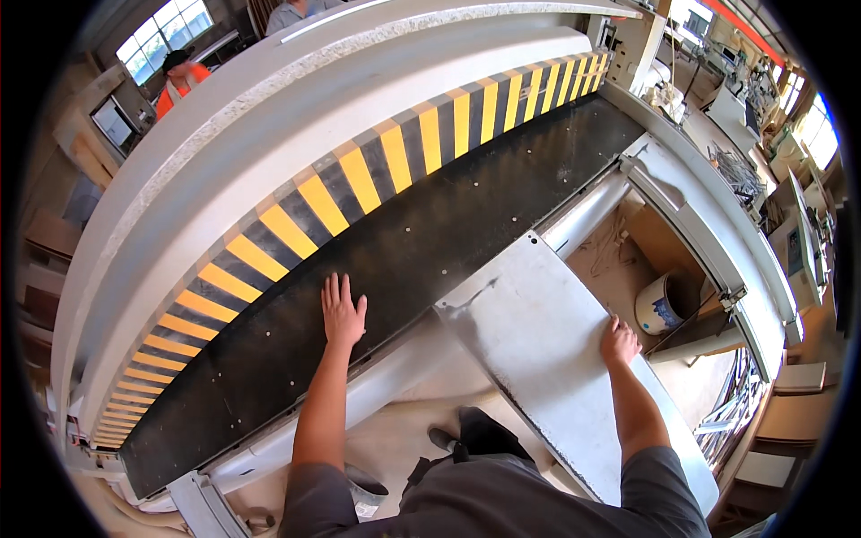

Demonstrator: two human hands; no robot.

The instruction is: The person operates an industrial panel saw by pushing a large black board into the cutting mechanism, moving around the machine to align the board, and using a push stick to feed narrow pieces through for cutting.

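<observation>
My left hand (343,311) rests flat, fingers stretched out, on the long black bed (475,215) of a large machine. Small pale fasteners dot that dark surface. To the right, my right hand (621,342) curls over the far-right edge of a grey metal sliding table (547,332), its fingers bent around the rim. The metal plate has scuffs and a dark scratch, and it reaches from beside the black bed back to my right side. Behind the bed runs a guard with yellow and black stripes (359,175) under a pale beam.
A white bucket (659,305) with blue smears stands below the frame (717,242) on the right. Metal strips (731,412) lie in a pile at lower right. A person in an orange vest (182,82) is at far left; another person in grey (296,13) stands behind the beam.
</observation>
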